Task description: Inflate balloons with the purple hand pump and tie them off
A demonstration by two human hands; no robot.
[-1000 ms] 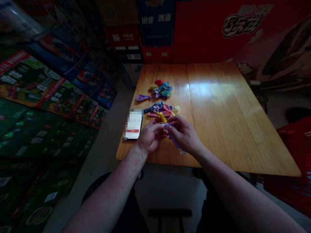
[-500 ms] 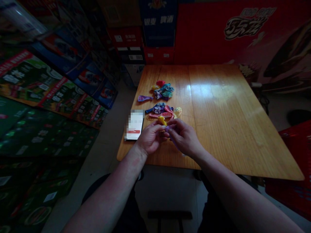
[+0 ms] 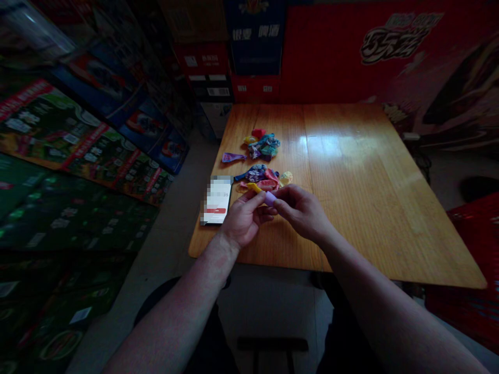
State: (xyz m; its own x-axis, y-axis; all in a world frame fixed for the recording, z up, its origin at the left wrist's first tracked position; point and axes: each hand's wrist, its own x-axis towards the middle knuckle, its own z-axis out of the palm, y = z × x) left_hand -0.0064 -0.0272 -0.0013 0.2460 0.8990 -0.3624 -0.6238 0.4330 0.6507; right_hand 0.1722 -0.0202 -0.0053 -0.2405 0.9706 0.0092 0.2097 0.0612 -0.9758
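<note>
Left grip [image 3: 244, 221] pinches a yellow piece [image 3: 253, 187]; beside it, a purple piece [image 3: 270, 199] is pinched by the right grip [image 3: 306, 208], both over the bench [image 3: 370, 208] towards its near-left corner. Working them together seems in hand, calling for steadiness.

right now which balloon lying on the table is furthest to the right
The pale yellow speckled balloon, at the right end of the nearer pile, just beyond the right hand. Everything else in that pile, and the whole farther pile, sits further left.

Stacked cartons [image 3: 80, 137] line the dim room's left side, beside a grey floor [image 3: 171, 218]. A red panel [image 3: 323, 57] stands behind the glossy wooden surface [image 3: 366, 208].
</note>
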